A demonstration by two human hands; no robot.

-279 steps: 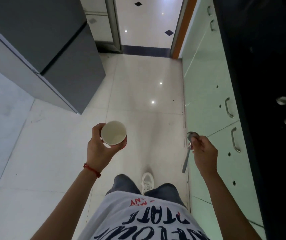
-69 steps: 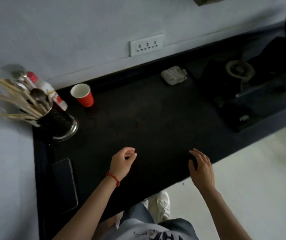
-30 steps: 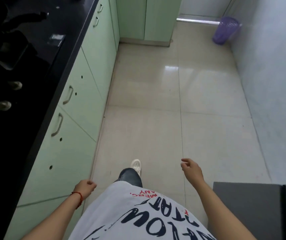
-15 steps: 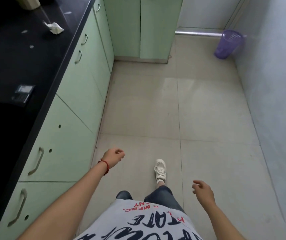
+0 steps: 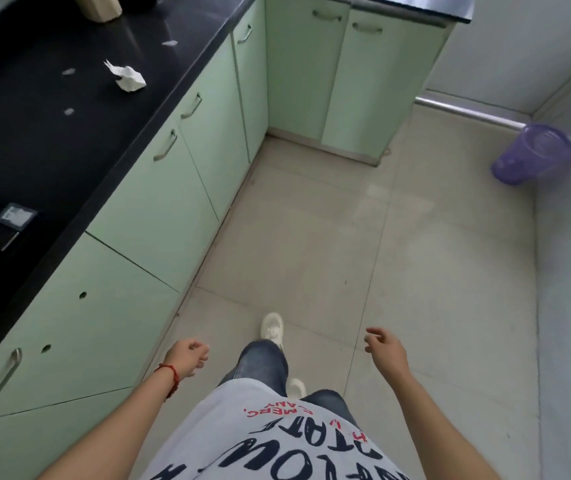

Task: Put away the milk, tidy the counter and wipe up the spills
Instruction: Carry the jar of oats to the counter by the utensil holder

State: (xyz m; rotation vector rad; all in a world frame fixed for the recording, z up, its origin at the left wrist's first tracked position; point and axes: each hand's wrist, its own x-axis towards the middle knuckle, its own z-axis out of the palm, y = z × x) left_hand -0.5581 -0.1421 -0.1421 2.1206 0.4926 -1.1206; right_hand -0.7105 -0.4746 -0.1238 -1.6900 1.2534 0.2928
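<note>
Both hands, left hand (image 5: 187, 356) and right hand (image 5: 382, 348), loosely curled, empty, walking toward crumpled tissue (image 5: 128, 77) at 11 o'clock on counter (image 5: 34, 140); next, grab it.

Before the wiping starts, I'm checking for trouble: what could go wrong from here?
The crumpled tissue lies near the edge of the black counter, so a careless sweep could knock it to the floor. The small white spots are scattered and easy to miss. Both the left hand and right hand are empty, so no cloth is ready.
</note>
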